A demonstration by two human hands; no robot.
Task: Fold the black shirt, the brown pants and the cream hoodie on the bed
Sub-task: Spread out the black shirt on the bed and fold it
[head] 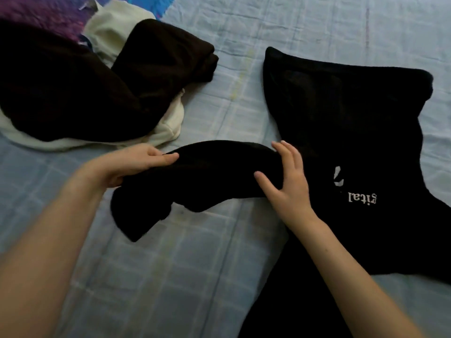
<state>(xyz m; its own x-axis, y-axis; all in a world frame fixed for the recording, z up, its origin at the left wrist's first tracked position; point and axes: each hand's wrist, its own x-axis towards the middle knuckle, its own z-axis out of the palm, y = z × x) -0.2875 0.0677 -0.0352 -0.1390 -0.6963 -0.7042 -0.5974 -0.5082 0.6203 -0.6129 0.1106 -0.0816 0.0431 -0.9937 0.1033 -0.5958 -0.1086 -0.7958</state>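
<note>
Black shirt [341,118]: spread flat on the right half of the bed [195,276], print side up, with one sleeve [207,172] reaching left towards the middle.
Sleeve: raised off the sheet in a low arch between the two hands; its cuff end droops back onto the sheet below the left hand.
Left hand [136,164]: grips the left part of the sleeve, thumb [168,157] lying on top and the other fingers curled under the cloth.
Right hand [290,184]: laid across the sleeve where it meets the body of the shirt, its fingers [285,154] straight and spread; it seems to press the cloth rather than clasp it, though the dark fabric makes this hard to judge.
Lettering [361,197]: white print on the shirt, upside down from the head view, only partly readable.
Brown pants [73,93]: a loose, unfolded heap at the upper left, well apart from the shirt's body.
Cream hoodie [112,32]: crumpled under the pants, showing behind and below them.
Bedding: pale blue checked sheet; a purple blanket [36,11] at the top left corner.
</note>
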